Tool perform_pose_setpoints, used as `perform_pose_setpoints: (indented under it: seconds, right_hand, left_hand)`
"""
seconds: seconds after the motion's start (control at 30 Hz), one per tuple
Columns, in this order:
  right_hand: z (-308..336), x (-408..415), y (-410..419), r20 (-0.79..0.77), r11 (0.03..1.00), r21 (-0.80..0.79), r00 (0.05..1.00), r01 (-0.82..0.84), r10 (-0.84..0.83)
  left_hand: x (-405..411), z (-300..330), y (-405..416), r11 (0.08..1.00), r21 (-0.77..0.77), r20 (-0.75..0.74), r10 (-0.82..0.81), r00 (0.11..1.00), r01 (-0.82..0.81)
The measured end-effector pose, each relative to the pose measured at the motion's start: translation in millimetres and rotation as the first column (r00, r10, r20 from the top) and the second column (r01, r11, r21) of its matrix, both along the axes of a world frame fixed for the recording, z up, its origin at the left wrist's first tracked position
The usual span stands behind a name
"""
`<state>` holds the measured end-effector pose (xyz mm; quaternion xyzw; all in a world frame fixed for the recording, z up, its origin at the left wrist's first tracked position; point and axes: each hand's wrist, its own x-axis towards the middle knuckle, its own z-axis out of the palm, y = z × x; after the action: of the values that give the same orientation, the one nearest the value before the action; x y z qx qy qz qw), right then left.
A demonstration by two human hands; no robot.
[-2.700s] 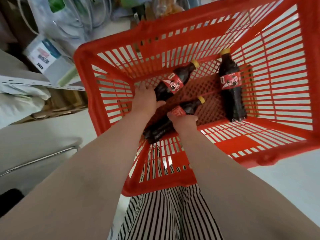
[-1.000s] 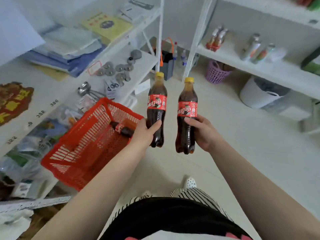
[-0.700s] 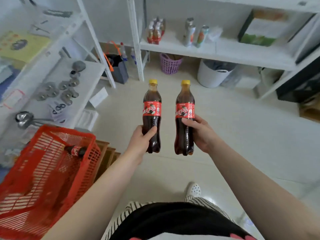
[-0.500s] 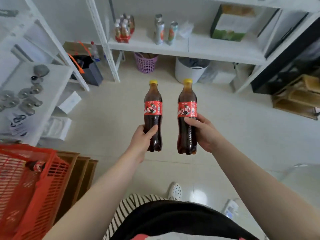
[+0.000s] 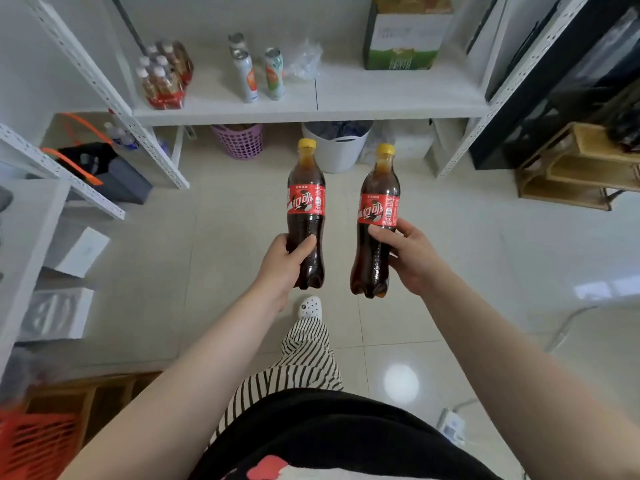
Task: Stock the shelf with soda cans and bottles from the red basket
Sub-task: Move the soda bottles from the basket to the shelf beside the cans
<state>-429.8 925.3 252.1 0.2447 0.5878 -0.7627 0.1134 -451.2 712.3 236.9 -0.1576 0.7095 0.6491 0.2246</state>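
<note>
I hold two dark cola bottles upright over the tiled floor, each with a red label and yellow cap. My left hand [image 5: 284,265] grips the lower body of the left cola bottle [image 5: 306,202]. My right hand [image 5: 408,258] grips the right cola bottle [image 5: 379,209] just below its label. The white shelf [image 5: 346,98] lies ahead, carrying a shrink-wrapped pack of small bottles [image 5: 164,76] and three tall cans [image 5: 258,69]. Only a corner of the red basket [image 5: 31,445] shows at the bottom left.
A green and white carton [image 5: 403,36] stands on the shelf's right part, a crumpled plastic bag beside the cans. Under the shelf sit a purple basket [image 5: 239,140] and a white bucket [image 5: 337,147]. Another white rack [image 5: 24,216] is at left, wooden crates [image 5: 581,164] at right.
I lifted both bottles out of the red basket and turned right toward the shelf. The basket slid to the bottom left corner and the shelf came closer and more central.
</note>
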Motion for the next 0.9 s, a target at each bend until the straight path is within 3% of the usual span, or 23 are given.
perform_pose_setpoints:
  seconds: [0.53,0.9]
  right_hand:
    - [18,-215,128,0.002,0.99,0.028,0.99,0.141,-0.141]
    - [34,-373,246,-0.061,0.999,0.051,0.998,-0.013,0.016]
  left_hand:
    - [-251,14,132,0.987,0.032,-0.03,-0.159,0.987,0.16]
    - [-382,24,246,0.995,0.08,-0.095,-0.049,0.994,0.057]
